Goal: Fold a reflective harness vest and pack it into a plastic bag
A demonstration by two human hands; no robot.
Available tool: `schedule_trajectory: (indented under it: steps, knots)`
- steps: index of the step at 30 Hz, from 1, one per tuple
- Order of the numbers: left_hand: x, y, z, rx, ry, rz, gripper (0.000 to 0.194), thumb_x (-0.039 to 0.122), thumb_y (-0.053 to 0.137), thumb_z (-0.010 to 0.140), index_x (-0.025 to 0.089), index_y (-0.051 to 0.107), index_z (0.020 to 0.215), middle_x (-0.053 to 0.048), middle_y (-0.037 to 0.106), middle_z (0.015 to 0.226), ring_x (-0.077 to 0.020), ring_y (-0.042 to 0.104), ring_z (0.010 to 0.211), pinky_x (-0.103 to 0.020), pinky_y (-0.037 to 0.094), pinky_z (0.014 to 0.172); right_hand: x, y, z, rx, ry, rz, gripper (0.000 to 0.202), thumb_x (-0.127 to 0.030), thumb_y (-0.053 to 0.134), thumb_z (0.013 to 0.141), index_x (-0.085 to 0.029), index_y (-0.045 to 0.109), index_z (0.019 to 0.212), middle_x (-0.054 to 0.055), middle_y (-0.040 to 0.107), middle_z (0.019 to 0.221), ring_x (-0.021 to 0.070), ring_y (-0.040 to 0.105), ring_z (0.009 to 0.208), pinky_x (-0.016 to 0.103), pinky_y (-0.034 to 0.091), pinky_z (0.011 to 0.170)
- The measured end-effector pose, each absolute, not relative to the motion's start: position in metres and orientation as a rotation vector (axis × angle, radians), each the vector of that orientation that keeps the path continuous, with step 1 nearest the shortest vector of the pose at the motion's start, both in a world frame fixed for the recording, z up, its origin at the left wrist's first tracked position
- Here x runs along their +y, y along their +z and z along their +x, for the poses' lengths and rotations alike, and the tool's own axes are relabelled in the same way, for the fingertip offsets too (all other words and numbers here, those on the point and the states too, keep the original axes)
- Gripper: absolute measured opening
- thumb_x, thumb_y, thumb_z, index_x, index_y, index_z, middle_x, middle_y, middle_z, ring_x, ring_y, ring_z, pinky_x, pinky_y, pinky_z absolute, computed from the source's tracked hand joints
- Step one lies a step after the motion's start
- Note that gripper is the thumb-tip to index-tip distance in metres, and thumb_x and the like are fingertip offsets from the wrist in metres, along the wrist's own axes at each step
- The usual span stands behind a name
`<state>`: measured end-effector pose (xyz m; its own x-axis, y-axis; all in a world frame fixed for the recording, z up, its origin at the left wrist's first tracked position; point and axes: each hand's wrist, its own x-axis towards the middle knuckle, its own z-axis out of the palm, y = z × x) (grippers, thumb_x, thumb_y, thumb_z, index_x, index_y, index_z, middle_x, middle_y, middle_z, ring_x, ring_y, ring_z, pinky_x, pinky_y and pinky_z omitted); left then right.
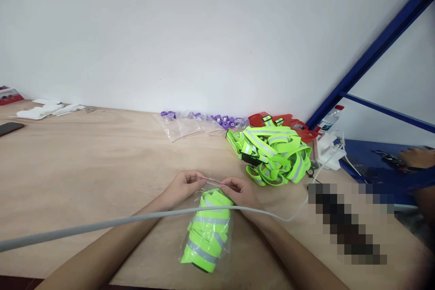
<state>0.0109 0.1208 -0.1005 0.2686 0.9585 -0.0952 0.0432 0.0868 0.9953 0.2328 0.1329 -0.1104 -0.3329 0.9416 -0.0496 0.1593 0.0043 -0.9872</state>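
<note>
Between my hands lies a clear zip bag (228, 240) with a red line along its top edge. Inside it is a folded neon-green reflective strap (208, 222) with silver stripes. My left hand (186, 185) pinches the left end of the bag's top edge. At the right end of that same edge, the fingers of my right hand (239, 190) are closed on the bag. Beyond my right hand sits a loose heap of green reflective straps (275, 152) with black buckles. A grey cable (142, 218) crosses in front of the bag and both forearms.
Clear bags (185, 127) with purple rolls (224, 121) lie by the wall. Behind the strap heap is a red bag (260, 119). White papers (42, 109) and a phone (12, 128) are at left. At right are a white power strip (329, 152), a bottle (331, 118) and another person's hand (419, 157).
</note>
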Motion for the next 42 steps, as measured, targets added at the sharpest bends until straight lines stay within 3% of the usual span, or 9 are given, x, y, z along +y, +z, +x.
schedule_trajectory:
  steps: [8,14,20,26,34,40,42]
  knots:
    - [0.124,-0.098,0.011,1.157,1.018,1.237,0.046,0.059,0.078,0.071,0.014,0.066,0.077,0.0,0.063,0.065,-0.0111,0.049,0.057,-0.023,0.037,0.057,0.138,-0.112,0.235,-1.463,1.414,-1.201,0.035,-0.053,0.077,0.067,-0.019,0.069,0.072,-0.002,0.06,0.064,0.0135,0.051,0.06,0.027,0.041,0.058]
    - [0.124,-0.095,0.009,1.159,1.124,1.178,0.044,0.057,0.081,0.069,0.015,0.068,0.072,-0.001,0.066,0.066,-0.0124,0.053,0.059,-0.024,0.04,0.058,0.138,-0.109,0.239,-1.311,1.429,-1.135,0.037,-0.055,0.08,0.07,-0.02,0.07,0.076,-0.001,0.064,0.071,0.0147,0.056,0.065,0.026,0.045,0.059]
    - [0.129,-0.103,0.002,1.147,1.184,1.069,0.037,0.053,0.08,0.074,0.017,0.072,0.079,-0.001,0.068,0.07,-0.0129,0.056,0.062,-0.023,0.041,0.06,0.137,-0.109,0.239,-1.004,1.676,-1.03,0.04,-0.053,0.088,0.062,-0.021,0.067,0.073,-0.001,0.067,0.072,0.0151,0.061,0.063,0.027,0.051,0.056]
    - [0.129,-0.105,0.005,1.069,1.121,1.124,0.036,0.051,0.079,0.076,0.016,0.073,0.079,-0.003,0.071,0.08,-0.0169,0.06,0.073,-0.027,0.046,0.072,0.138,-0.111,0.237,-1.03,1.641,-1.051,0.04,-0.052,0.088,0.062,-0.02,0.066,0.07,-0.001,0.067,0.07,0.0154,0.063,0.065,0.027,0.053,0.058]
    - [0.125,-0.105,0.007,1.048,1.21,1.129,0.038,0.048,0.08,0.075,0.016,0.061,0.068,0.001,0.063,0.068,-0.0135,0.055,0.065,-0.024,0.042,0.065,0.137,-0.111,0.238,-1.165,1.517,-1.133,0.042,-0.058,0.084,0.065,-0.021,0.063,0.068,-0.002,0.062,0.065,0.0151,0.057,0.06,0.029,0.05,0.057]
    - [0.125,-0.099,0.012,0.996,1.077,1.067,0.041,0.052,0.083,0.072,0.015,0.074,0.087,-0.005,0.075,0.084,-0.0185,0.065,0.077,-0.028,0.048,0.075,0.135,-0.111,0.238,-1.154,1.613,-1.092,0.039,-0.055,0.084,0.067,-0.021,0.066,0.073,-0.001,0.065,0.072,0.0161,0.059,0.065,0.029,0.05,0.061]
    - [0.124,-0.097,0.014,1.026,1.045,1.102,0.041,0.051,0.085,0.069,0.014,0.076,0.085,-0.005,0.074,0.081,-0.0189,0.065,0.076,-0.029,0.049,0.074,0.134,-0.112,0.236,-1.174,1.648,-1.09,0.039,-0.056,0.083,0.067,-0.021,0.067,0.074,-0.001,0.065,0.073,0.0152,0.058,0.063,0.028,0.048,0.059]
